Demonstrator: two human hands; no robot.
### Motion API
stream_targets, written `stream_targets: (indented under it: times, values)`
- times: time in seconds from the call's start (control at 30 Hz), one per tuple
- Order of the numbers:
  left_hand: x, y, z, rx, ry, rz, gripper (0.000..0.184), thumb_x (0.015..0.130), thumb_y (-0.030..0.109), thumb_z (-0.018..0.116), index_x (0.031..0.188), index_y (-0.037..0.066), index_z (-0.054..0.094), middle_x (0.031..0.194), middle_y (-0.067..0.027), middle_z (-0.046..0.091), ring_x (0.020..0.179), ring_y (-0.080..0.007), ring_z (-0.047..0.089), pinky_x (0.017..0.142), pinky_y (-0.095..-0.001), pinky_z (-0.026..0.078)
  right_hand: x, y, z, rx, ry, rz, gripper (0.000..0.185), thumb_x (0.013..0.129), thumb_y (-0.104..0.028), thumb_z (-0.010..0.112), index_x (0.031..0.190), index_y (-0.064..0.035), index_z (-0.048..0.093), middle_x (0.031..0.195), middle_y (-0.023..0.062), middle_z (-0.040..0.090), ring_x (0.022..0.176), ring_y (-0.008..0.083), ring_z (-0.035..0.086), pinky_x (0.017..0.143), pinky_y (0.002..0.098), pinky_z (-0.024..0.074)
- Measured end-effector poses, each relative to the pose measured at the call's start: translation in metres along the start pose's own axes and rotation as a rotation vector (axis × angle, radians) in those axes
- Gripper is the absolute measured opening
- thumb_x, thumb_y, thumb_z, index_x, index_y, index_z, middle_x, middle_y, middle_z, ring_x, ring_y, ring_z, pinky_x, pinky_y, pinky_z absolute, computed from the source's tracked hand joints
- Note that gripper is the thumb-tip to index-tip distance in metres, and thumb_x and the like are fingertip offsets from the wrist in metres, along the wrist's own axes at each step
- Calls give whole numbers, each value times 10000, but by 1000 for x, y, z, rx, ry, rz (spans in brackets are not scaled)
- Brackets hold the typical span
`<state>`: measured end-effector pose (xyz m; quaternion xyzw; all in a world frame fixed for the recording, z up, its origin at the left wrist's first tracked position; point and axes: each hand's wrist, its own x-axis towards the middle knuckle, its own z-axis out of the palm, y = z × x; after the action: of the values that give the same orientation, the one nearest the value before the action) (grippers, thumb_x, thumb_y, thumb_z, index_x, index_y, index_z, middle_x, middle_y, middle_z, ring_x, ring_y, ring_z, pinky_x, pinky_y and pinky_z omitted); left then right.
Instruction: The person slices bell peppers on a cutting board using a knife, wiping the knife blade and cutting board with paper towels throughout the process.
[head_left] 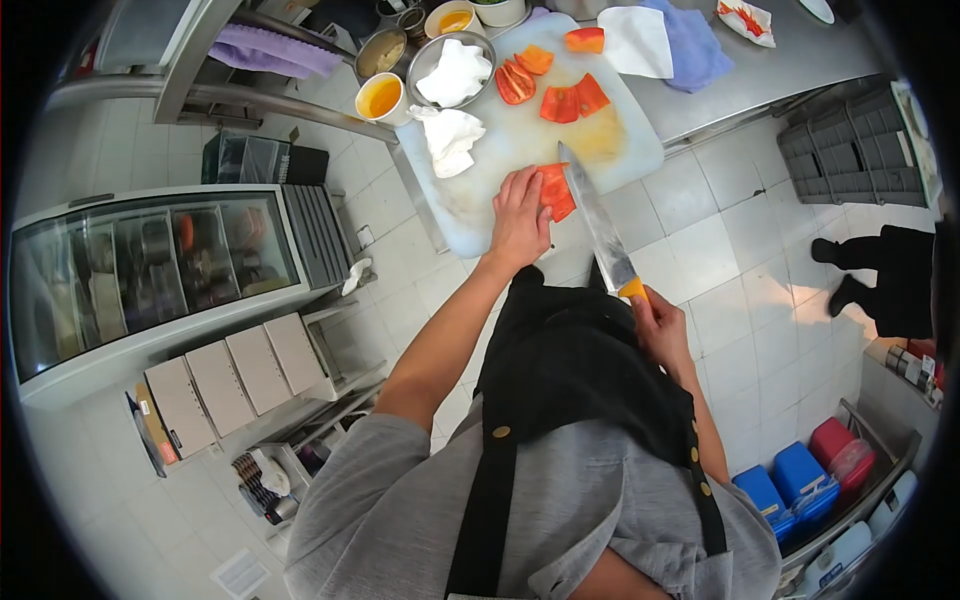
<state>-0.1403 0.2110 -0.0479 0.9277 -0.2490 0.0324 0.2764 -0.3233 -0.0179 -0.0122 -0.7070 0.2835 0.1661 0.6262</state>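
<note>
My right hand (660, 328) is wrapped around the yellow handle of a kitchen knife (600, 222), its long blade pointing away from me over the near edge of the white cutting board (620, 130). Under the bent fingers of my left hand (520, 215) lies a flat piece of red bell pepper (556, 190), held against the board. The blade lies along the right edge of that piece; whether it is cutting in cannot be seen. Farther back on the board are red pepper pieces (575, 100), a ribbed red piece (515, 83) and orange pieces (535, 60).
Crumpled white paper (450, 140) lies on the board's left, beside a metal bowl (480, 50) holding more paper. Cups of orange liquid (381, 98) stand at the left. White (638, 42) and purple cloths (695, 48) lie on the steel counter. Another person's legs (870, 270) show at right.
</note>
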Motion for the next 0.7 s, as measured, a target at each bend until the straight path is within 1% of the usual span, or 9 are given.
stream_targets:
  times: [0.3, 0.7]
  values:
    - [-1, -1, 2, -6, -12, -8, 597, 813, 78, 639, 1365, -66, 463, 1472, -182, 397, 1347, -376, 364, 1070, -494, 323, 15, -6, 6, 9, -39, -1, 371, 988, -233, 631, 1293, -23, 633, 604, -15, 531, 482, 52, 454, 444, 246, 380]
    - [-2, -1, 3, 9, 12, -14, 599, 817, 76, 641, 1365, -75, 454, 1483, -190, 394, 1362, -368, 365, 1081, -496, 314, 18, 8, -9, -24, -63, -49, 350, 976, -204, 649, 1276, -25, 646, 595, -27, 528, 462, 49, 448, 430, 242, 382]
